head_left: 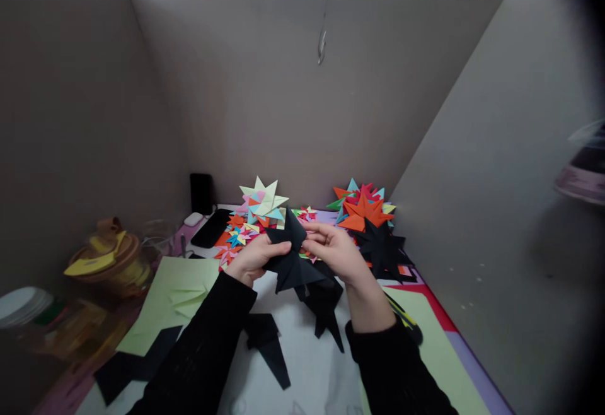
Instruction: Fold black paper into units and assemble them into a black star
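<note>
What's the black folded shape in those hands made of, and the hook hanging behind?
Black folded shape: seemingly matte paper, judging by its crisp creases and flat points. Hook: probably metal wire, thin, bent and silvery with a slight sheen.

Paper stars [366, 214] sit behind the held piece [293, 270] (phone [210, 229] leftward).

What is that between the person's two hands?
In the head view, a folded black paper with several points lies there: the left hand grips it and the right hand fingers its edge.
</note>
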A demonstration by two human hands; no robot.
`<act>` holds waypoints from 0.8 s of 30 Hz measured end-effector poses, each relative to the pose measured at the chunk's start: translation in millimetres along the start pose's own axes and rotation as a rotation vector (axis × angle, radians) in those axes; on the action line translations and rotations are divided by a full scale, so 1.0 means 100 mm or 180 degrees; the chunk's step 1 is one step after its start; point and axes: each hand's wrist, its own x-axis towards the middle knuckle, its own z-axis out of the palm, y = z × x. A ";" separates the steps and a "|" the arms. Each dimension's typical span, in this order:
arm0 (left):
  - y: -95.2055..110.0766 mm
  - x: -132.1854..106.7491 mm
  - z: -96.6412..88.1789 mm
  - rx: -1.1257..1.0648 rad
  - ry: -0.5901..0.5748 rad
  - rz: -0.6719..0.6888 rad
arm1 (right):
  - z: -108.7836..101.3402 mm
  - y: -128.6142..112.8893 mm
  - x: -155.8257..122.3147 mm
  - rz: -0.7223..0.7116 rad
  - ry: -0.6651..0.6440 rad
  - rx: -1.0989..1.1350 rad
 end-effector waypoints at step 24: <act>0.13 -0.10 0.08 0.0591 0.0178 0.0284 | 0.00 0.02 0.00 -0.0077 0.0066 -0.0012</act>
